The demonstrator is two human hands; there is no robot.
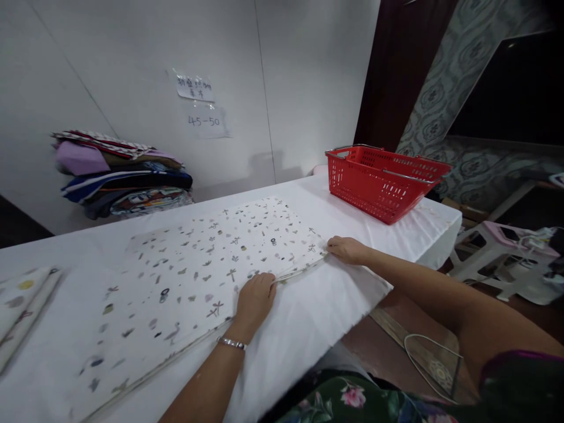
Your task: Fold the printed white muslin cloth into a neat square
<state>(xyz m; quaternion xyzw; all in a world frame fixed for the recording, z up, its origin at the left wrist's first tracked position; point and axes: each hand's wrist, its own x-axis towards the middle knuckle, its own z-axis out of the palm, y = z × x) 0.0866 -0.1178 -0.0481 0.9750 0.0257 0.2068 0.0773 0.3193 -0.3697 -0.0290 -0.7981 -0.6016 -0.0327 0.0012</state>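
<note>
While two grips (255, 302) (348, 251) hold one cloth (211, 252), one basket (370, 191) (red)

The cloth (200, 279) is white with scattered grey-brown motifs, the basket (368, 191) bright red

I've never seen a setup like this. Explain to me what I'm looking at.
There is no machine here, just a person's two bare hands. The single picture comes from a camera worn on that person's head, looking forward and down. On the white-covered table lies a patterned cloth. The left hand holds its near edge, and the right hand pinches its near right corner. A folded piece lies at far left, and a red basket stands toward the right end.
</note>
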